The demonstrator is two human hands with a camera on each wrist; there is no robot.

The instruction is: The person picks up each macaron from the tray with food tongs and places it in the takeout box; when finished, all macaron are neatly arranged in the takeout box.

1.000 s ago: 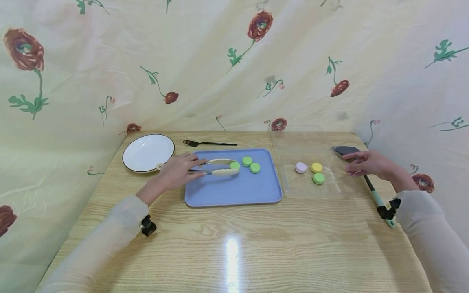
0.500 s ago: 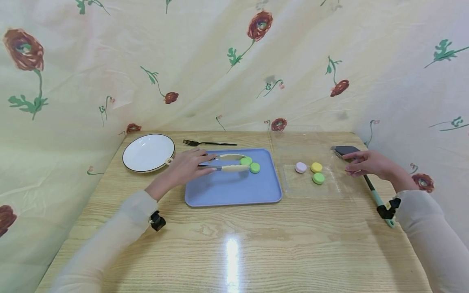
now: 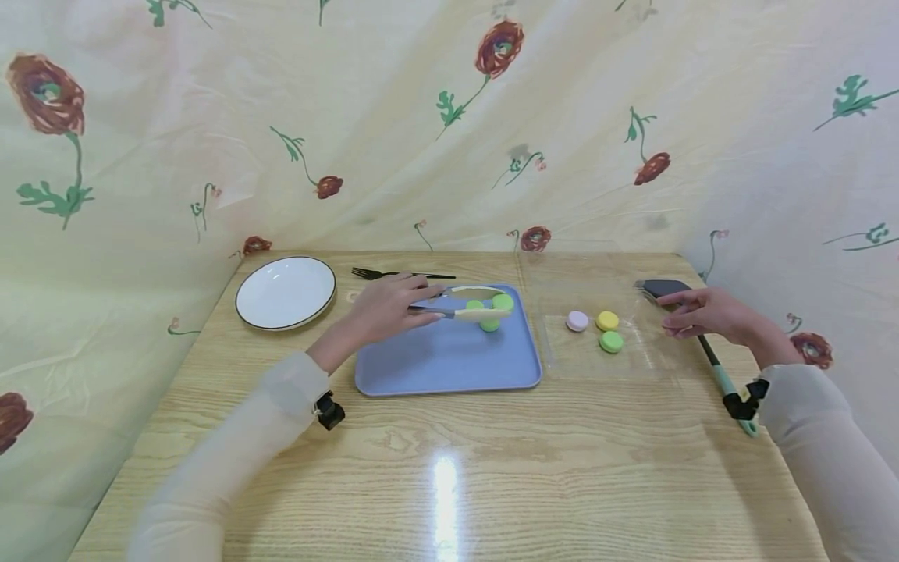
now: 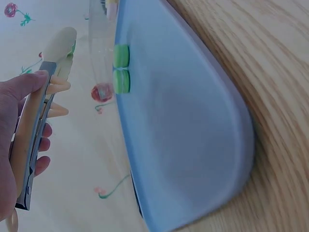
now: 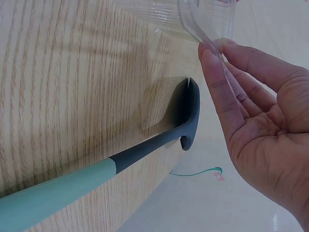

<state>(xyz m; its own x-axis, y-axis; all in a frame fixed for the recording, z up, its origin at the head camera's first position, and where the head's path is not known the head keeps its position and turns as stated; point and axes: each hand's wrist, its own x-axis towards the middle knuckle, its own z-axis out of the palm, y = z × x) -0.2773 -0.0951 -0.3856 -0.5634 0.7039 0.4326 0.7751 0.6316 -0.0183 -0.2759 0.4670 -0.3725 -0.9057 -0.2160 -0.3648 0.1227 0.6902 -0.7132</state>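
My left hand (image 3: pixel 393 308) grips tongs (image 4: pixel 33 130) with cream tips, fingers and thumb around the arms. A green macaron (image 3: pixel 502 302) sits between the tips, above the right end of the blue tray (image 3: pixel 449 367); in the left wrist view the tips mostly cover it. Two more green macarons (image 4: pixel 121 67) lie side by side on the tray. At the right, my right hand (image 5: pixel 270 106) pinches the edge of a clear plastic container (image 5: pixel 198 24) between thumb and fingers. Inside it are a lilac macaron (image 3: pixel 577 321), a yellow macaron (image 3: pixel 607 321) and a green one.
Beneath my right hand lies a spatula (image 5: pixel 145 147) with a dark head and mint handle. A white dark-rimmed plate (image 3: pixel 286 293) stands at the back left. Behind the tray is a black fork (image 3: pixel 372 274). Floral cloth (image 3: pixel 393 101) hangs along the table's back.
My left hand has lifted one green macaron with the tongs and carried it right, past the other two. The right hand stays at the container's edge.
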